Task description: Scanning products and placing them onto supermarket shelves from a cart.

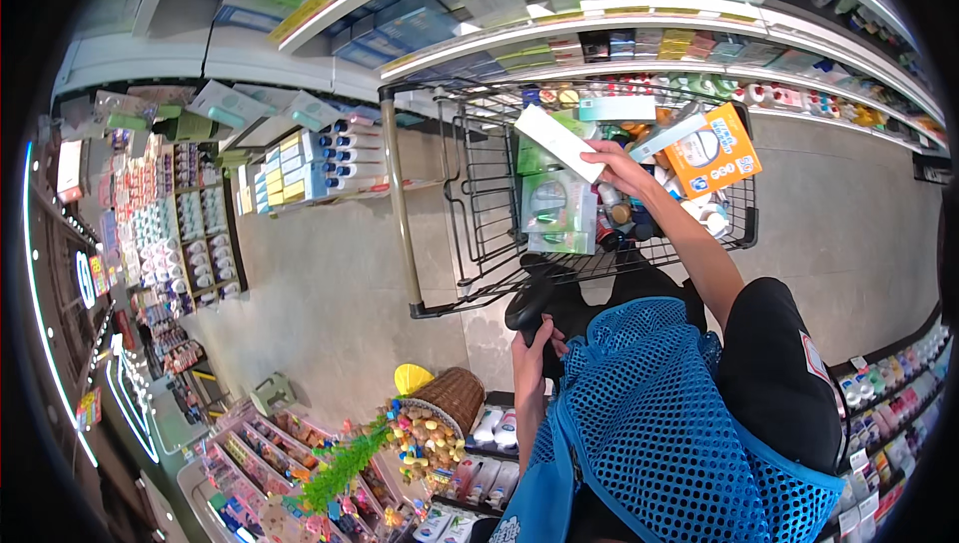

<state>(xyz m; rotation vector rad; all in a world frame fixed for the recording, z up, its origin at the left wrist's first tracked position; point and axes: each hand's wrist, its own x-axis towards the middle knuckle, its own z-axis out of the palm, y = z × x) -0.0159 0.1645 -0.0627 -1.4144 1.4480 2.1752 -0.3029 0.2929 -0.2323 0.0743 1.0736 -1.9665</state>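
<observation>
A long white carton [556,140] is in my right hand [620,167], gripped near its lower end above the cart. Under it, the black wire shopping cart [491,202] is heaped with bottles and packages. Green-and-white packs [556,202] lie at the cart's left, and an orange box [713,149] leans at its right end. A pale blue carton [617,108] lies beyond the white one. Close to my body, my left hand [541,344] grips a rounded black handheld object [530,302]; its exact kind is unclear.
Stocked shelves [644,11] run along the cart's far side. A display of boxes and bottles [315,168] stands left of the cart handle [401,206]. At lower left are a tipped-looking wicker basket [453,397] and a green step stool [275,393]. More shelves [888,408] line the right.
</observation>
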